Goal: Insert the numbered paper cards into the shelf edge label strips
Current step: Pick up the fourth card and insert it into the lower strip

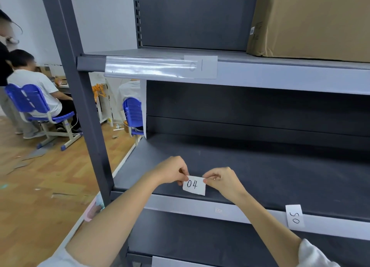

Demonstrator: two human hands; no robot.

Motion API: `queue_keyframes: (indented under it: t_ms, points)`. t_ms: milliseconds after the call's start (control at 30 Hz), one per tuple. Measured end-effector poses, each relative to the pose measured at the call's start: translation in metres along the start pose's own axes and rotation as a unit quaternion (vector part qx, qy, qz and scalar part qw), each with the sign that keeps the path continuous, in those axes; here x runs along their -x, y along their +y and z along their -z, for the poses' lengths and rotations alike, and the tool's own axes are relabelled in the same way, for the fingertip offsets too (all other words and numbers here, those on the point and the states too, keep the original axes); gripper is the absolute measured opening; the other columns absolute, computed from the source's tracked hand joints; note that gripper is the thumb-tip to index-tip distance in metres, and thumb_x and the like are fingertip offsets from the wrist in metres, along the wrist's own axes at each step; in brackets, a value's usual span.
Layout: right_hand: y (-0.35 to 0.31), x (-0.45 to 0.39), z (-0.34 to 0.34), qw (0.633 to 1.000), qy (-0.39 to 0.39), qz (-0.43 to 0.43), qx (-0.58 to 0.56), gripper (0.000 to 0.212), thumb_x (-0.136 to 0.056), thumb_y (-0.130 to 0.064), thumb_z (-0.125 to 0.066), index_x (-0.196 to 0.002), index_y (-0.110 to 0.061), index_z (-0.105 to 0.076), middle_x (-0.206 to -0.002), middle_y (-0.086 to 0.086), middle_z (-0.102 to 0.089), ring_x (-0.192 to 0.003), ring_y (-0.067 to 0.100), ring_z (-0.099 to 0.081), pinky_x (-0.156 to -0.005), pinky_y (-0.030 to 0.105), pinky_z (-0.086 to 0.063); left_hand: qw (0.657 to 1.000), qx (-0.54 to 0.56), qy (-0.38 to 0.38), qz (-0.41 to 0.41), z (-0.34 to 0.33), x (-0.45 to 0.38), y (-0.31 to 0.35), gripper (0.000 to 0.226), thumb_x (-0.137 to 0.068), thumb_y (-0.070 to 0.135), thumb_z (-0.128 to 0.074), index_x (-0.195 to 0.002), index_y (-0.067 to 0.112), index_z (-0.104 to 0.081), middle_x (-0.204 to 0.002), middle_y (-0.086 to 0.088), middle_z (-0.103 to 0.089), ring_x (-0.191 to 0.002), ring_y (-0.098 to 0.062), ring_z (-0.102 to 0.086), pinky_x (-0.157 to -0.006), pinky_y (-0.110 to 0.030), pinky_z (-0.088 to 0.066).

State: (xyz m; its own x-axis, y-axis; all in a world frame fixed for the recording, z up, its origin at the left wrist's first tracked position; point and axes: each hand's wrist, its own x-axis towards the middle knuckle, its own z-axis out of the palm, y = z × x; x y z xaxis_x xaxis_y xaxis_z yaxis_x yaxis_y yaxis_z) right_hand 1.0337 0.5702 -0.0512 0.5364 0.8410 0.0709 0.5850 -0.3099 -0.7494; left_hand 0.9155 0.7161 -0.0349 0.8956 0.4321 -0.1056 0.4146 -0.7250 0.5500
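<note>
Card 04 [194, 185] is held over the front of the middle shelf [260, 166], just above its label strip [200, 206]. Left hand [172, 171] pinches the card's upper left corner; right hand [222, 179] pinches its upper right corner, fingers curled on the paper. Card 05 [294, 216] sits upright in the same strip, well to the right. Card 01 [200, 67] sits in the top shelf's strip, beside a clear sleeve [144, 67]. A box [312, 20] stands on the top shelf.
</note>
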Motion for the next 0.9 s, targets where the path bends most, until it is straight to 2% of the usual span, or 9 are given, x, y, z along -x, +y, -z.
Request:
queue_keyframes:
  t_ms: [133,267,333,433,533,667,767,833,900]
  points:
    - [-0.006,-0.007,-0.004,0.999,-0.004,-0.008,0.039,0.011,-0.082,-0.016,-0.063,-0.087,-0.012,-0.073,-0.085,0.002,-0.072,-0.079,0.011,-0.063,-0.073,0.026,-0.053,1.0,0.011,0.006,-0.002,0.001,0.003,-0.009,0.013,-0.084,0.009,-0.06,-0.087,0.002,-0.071,-0.088,-0.016,-0.074,-0.052,-0.001,-0.058,-0.046,-0.005,-0.037]
    - [-0.009,-0.013,-0.011,0.999,-0.023,0.004,0.043,0.014,-0.084,-0.013,-0.062,-0.091,-0.006,-0.071,-0.097,0.009,-0.073,-0.079,0.011,-0.061,-0.059,0.009,-0.044,0.999,0.032,0.016,0.005,-0.001,0.004,-0.02,0.014,-0.083,0.009,-0.06,-0.086,0.0,-0.071,-0.089,-0.018,-0.073,-0.055,-0.005,-0.059,-0.064,-0.023,-0.049]
    - [-0.01,-0.016,-0.014,0.999,-0.021,0.003,0.038,0.013,-0.084,-0.013,-0.062,-0.091,-0.006,-0.071,-0.097,0.01,-0.073,-0.08,0.012,-0.062,-0.064,0.015,-0.049,0.999,0.037,0.031,0.008,-0.001,0.005,-0.024,0.014,-0.083,0.009,-0.061,-0.086,0.001,-0.071,-0.088,-0.019,-0.073,-0.058,-0.008,-0.059,-0.071,-0.033,-0.052]
    - [-0.008,-0.018,-0.017,0.999,-0.018,-0.002,0.04,0.013,-0.084,-0.013,-0.062,-0.09,-0.007,-0.071,-0.095,0.009,-0.073,-0.082,0.013,-0.063,-0.077,0.027,-0.053,0.997,0.053,0.058,0.012,-0.006,0.006,-0.027,0.013,-0.083,0.01,-0.062,-0.086,0.002,-0.072,-0.086,-0.014,-0.074,-0.055,-0.002,-0.057,-0.06,-0.015,-0.046]
    - [-0.001,-0.019,-0.021,0.999,-0.011,-0.005,0.041,0.013,-0.084,-0.011,-0.062,-0.09,-0.006,-0.072,-0.089,0.004,-0.072,-0.083,0.013,-0.063,-0.065,0.007,-0.047,0.992,0.072,0.101,0.015,-0.015,0.009,-0.029,0.013,-0.082,0.013,-0.065,-0.086,0.003,-0.071,-0.083,-0.009,-0.071,-0.058,-0.005,-0.055,-0.054,-0.007,-0.038]
    - [0.014,-0.02,-0.03,0.999,0.028,-0.031,0.012,0.014,-0.085,-0.01,-0.061,-0.09,-0.002,-0.071,-0.088,0.006,-0.071,-0.074,0.005,-0.058,-0.052,-0.007,-0.034,0.967,0.125,0.222,0.009,-0.039,0.011,-0.043,0.018,-0.082,0.012,-0.065,-0.095,0.002,-0.07,-0.098,-0.013,-0.072,-0.085,-0.021,-0.064,-0.074,-0.018,-0.046]
    - [0.026,-0.02,-0.039,0.998,0.025,-0.049,-0.005,0.013,-0.084,-0.008,-0.06,-0.085,-0.001,-0.071,-0.088,0.015,-0.074,-0.067,0.006,-0.061,-0.054,-0.002,-0.038,0.973,0.036,0.227,-0.035,-0.069,0.015,-0.063,0.019,-0.085,0.011,-0.059,-0.1,0.004,-0.068,-0.102,-0.014,-0.067,-0.095,-0.029,-0.062,-0.085,-0.034,-0.047]
    - [0.031,-0.02,-0.043,0.998,0.018,-0.057,-0.005,0.013,-0.085,-0.007,-0.058,-0.083,-0.001,-0.07,-0.086,0.02,-0.072,-0.07,0.02,-0.06,-0.054,0.002,-0.038,0.975,-0.031,0.213,-0.062,-0.087,0.019,-0.074,0.026,-0.089,0.016,-0.047,-0.102,0.004,-0.066,-0.106,-0.015,-0.063,-0.096,-0.031,-0.059,-0.085,-0.035,-0.047]
    - [0.033,-0.02,-0.045,0.998,0.014,-0.06,0.001,0.014,-0.085,-0.007,-0.057,-0.083,-0.001,-0.069,-0.085,0.022,-0.072,-0.068,0.018,-0.056,-0.052,0.001,-0.037,0.966,-0.106,0.221,-0.088,-0.098,0.021,-0.084,0.037,-0.087,0.02,-0.038,-0.106,0.003,-0.064,-0.108,-0.012,-0.064,-0.096,-0.03,-0.06,-0.083,-0.032,-0.05]
